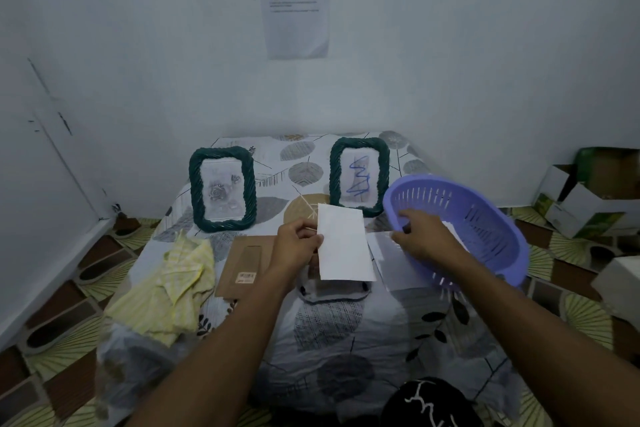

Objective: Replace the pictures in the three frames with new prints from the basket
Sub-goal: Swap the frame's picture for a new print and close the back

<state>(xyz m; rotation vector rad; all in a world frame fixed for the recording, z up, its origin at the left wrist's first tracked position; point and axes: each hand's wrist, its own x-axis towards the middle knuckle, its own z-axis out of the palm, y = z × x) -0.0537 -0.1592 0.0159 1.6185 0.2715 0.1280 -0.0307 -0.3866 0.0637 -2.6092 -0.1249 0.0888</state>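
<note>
Two green rope-edged frames stand upright at the back of the table: the left frame (222,188) shows a grey rose picture, the right frame (358,175) a blue scribble. My left hand (298,240) pinches the left edge of a white print (344,243), held blank side up above the table. My right hand (423,236) grips the near rim of the tilted purple basket (485,218). A third frame (332,284) lies flat under the print, mostly hidden. Its brown backing board (244,266) lies to the left. More white sheets (391,256) rest beside the basket.
A yellow checked cloth (173,284) lies crumpled at the table's left. The table carries a leaf-patterned cover (346,329). Cardboard boxes (588,191) sit on the floor to the right. A printed sheet (296,7) hangs on the wall.
</note>
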